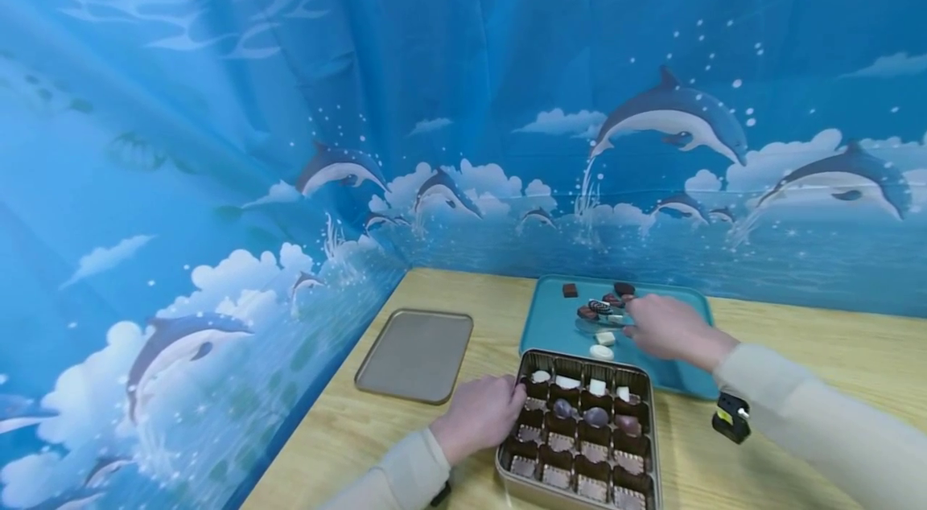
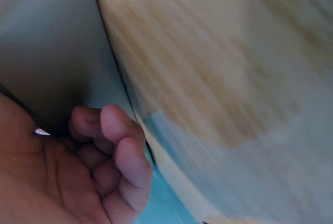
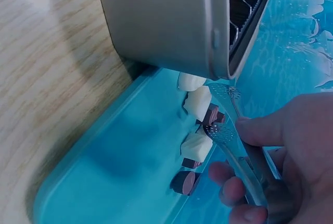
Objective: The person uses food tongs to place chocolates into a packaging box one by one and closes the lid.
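A metal tin (image 1: 537, 493) stands on the table, its dark insert split into several compartments. White chocolates (image 1: 568, 383) sit in its far row and dark round ones (image 1: 596, 417) in the row below; the nearer compartments show bare bottoms. My left hand (image 1: 481, 417) grips the tin's left edge, its fingers (image 2: 132, 164) curled by the metal wall. With my right hand (image 1: 669, 329) I hold small metal tongs (image 3: 240, 166) with perforated tips over the teal tray (image 1: 546, 309). Those tips are among white and dark chocolates (image 3: 197, 102); whether they pinch one, I cannot tell.
A flat metal lid (image 1: 416, 353) lies left of the tin on the wooden table (image 1: 427, 289). One brown square chocolate (image 1: 570, 290) lies apart near the tray's far left. A blue dolphin-print curtain (image 1: 471, 92) hangs behind and along the left side.
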`<control>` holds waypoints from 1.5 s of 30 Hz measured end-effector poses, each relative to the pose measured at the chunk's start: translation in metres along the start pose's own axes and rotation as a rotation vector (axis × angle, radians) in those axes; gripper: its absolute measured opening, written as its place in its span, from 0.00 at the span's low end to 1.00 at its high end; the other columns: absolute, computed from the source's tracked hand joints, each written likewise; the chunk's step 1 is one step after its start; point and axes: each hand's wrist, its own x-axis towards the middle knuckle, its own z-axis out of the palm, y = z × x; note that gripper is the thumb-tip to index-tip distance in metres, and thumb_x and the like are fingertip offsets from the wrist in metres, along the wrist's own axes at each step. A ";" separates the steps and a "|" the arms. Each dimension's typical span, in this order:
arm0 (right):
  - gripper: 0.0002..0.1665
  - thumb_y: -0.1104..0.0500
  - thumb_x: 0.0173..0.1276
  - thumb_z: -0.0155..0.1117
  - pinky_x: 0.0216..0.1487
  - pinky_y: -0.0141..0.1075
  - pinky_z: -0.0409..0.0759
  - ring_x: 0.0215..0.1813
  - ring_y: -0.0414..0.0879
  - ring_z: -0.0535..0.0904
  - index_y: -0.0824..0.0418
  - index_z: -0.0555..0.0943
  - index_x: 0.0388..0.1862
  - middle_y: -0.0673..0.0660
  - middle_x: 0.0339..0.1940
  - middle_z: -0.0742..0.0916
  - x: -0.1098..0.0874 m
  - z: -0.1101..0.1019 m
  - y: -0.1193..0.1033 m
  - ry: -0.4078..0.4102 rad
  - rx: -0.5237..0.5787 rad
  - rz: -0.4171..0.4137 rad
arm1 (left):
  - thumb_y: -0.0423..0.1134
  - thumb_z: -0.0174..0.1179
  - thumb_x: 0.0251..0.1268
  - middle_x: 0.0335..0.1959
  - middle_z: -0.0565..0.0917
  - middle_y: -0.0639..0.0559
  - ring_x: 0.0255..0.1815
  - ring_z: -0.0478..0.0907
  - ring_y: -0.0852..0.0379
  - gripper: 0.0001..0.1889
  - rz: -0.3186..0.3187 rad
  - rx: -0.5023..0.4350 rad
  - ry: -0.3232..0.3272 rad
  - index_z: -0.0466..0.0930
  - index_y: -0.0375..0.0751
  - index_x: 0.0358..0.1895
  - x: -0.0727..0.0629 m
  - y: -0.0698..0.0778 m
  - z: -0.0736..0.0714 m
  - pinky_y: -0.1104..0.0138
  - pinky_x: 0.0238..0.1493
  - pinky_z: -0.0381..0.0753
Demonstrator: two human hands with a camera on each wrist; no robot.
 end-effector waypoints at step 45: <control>0.23 0.59 0.73 0.62 0.18 0.33 0.64 0.12 0.39 0.62 0.69 0.79 0.63 0.49 0.23 0.83 -0.053 -0.022 -0.019 0.160 -0.021 -0.121 | 0.45 0.40 0.81 0.13 0.62 0.60 0.13 0.63 0.62 0.24 0.085 0.017 0.032 0.63 0.52 0.18 0.000 -0.002 -0.002 0.68 0.16 0.67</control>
